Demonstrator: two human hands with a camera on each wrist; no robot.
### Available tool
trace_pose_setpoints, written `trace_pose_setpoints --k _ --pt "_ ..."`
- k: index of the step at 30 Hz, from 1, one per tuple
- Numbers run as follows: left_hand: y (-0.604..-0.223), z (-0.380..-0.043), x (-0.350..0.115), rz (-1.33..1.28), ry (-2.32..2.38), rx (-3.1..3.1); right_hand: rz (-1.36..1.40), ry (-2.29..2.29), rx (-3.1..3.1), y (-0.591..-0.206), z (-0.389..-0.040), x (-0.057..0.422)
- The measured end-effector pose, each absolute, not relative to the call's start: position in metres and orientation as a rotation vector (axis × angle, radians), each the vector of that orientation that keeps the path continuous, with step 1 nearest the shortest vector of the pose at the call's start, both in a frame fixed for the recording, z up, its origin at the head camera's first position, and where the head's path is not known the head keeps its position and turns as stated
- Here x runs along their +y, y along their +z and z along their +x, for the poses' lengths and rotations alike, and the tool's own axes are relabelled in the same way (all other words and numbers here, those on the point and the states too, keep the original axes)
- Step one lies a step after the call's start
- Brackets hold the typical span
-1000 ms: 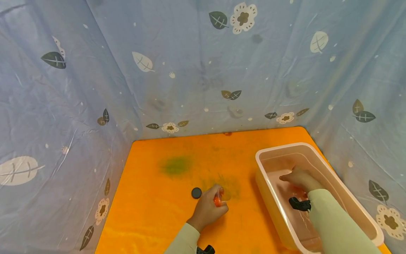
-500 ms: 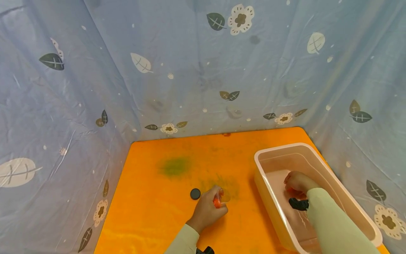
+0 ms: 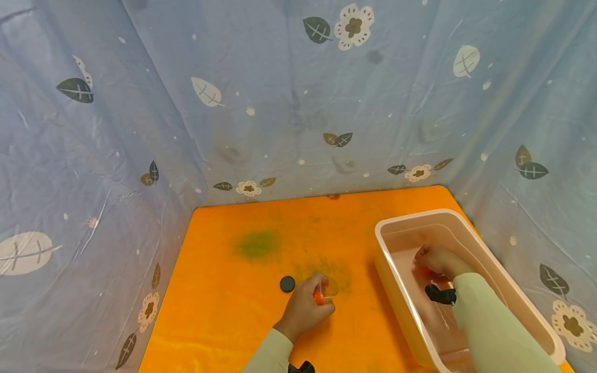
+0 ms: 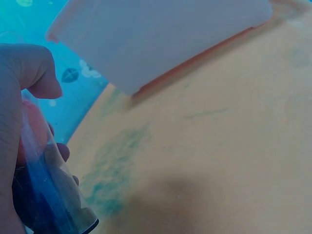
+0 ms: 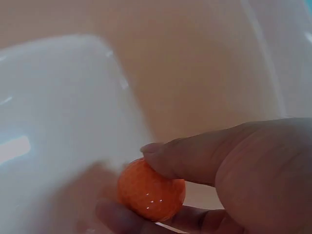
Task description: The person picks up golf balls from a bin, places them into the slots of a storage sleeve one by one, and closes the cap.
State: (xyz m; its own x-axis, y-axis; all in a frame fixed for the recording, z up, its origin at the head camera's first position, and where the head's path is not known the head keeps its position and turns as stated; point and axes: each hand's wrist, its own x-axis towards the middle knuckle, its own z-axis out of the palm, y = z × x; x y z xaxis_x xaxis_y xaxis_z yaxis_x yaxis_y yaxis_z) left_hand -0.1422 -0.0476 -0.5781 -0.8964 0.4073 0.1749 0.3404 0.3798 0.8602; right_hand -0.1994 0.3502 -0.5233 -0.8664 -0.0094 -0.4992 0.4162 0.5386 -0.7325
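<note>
My left hand [image 3: 305, 303] grips a clear plastic container [image 4: 63, 195] tilted just over the orange tabletop. Through its wall an orange ball [image 3: 319, 296] shows near the fingers; in the left wrist view a dark blue part [image 4: 41, 200] lies below the ball. A round black disc [image 3: 287, 284] lies flat on the table, left of this hand. My right hand [image 3: 439, 260] reaches down inside the pale pink bin [image 3: 394, 282]. Between thumb and fingers it pinches an orange dimpled golf ball [image 5: 151, 190], seen up close in the right wrist view.
The bin stands along the right side of the orange table [image 3: 219, 300]. Blue curtains [image 3: 280, 119] with leaf and flower prints hang behind and on both sides. A green stain [image 3: 258, 243] marks the tabletop at the back left.
In the bin, my right hand has gone from spread fingers to a pinch on the golf ball, then shifted slightly left. My left hand keeps its hold on the container.
</note>
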Motion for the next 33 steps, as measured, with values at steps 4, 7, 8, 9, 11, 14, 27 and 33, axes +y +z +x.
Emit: trace_pose_setpoints --k 4,7,8,9,11,14,27,33 --pt "-0.578 -0.142 -0.048 0.698 1.567 2.557 0.266 -1.414 2.362 -0.518 -0.204 0.350" --pt "-0.578 -0.142 -0.049 0.698 1.569 2.562 0.204 -1.496 2.395 -0.513 -0.208 0.352" --pt "-0.578 -0.142 -0.050 0.700 1.570 2.566 0.184 -1.524 2.409 -0.511 -0.209 0.352" --pt "-0.577 -0.141 -0.050 0.703 1.571 2.569 0.167 -1.546 2.424 -0.509 -0.209 0.351" --pt "-0.577 -0.141 -0.051 0.707 1.574 2.575 0.129 -1.603 2.447 -0.502 -0.209 0.349" --pt "-0.576 -0.141 -0.051 0.715 1.577 2.581 0.068 -1.689 2.498 -0.492 -0.208 0.344" --pt "-0.576 -0.141 -0.052 0.715 1.592 2.567 -0.039 -2.005 2.463 -0.449 -0.190 0.305" --pt "-0.574 -0.141 -0.053 0.728 1.591 2.578 -0.162 -2.209 2.316 -0.436 -0.180 0.281"
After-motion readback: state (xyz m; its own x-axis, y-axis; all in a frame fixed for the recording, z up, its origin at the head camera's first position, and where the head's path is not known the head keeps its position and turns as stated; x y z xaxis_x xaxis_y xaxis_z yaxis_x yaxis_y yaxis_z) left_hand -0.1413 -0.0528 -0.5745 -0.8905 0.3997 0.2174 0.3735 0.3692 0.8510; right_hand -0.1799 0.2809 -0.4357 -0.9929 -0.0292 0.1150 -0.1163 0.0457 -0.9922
